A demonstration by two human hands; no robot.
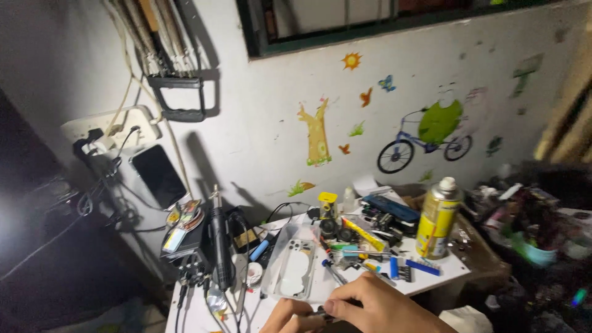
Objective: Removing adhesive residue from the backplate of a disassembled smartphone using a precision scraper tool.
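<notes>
At the bottom edge of a cluttered white worktable (431, 277), seen from above:

Right hand: the right hand (385, 308) lies low in the view, fingers curled closed, thumb tip pressed against a small dark tool (320, 313).

Left hand: the left hand (290, 317) shows only in part at the frame edge; its fingers curl toward the same tool and seem to pinch it, though the grip itself is mostly cut off.

Held thing: the small dark tool sits between the two hands, touching both. What kind of tool it is cannot be told. Its long axis seems to run left to right across the view.

Key relation: the clear phone case (291, 268) lies just beyond the fingers, up and slightly left of them, long axis pointing away from the person. The left hand is nearer to it.

Beside the case: a black handheld rotary tool (221, 246) to its left, standing up from a dark box (185, 246); loose cables trail down the table front.

Farther back: a yellow spray can (436, 219) with a white cap, upright, well to the right of the hands; pens, clips and small parts lie scattered between.

Surface: white tabletop, crowded, only small patches bare.

Room: dim, lit from the left. A pale wall (259, 123) carries tree, bicycle and butterfly stickers; a phone (159, 176) hangs on it near a power strip (111, 126); a dark window frame (296, 43) runs above.
</notes>
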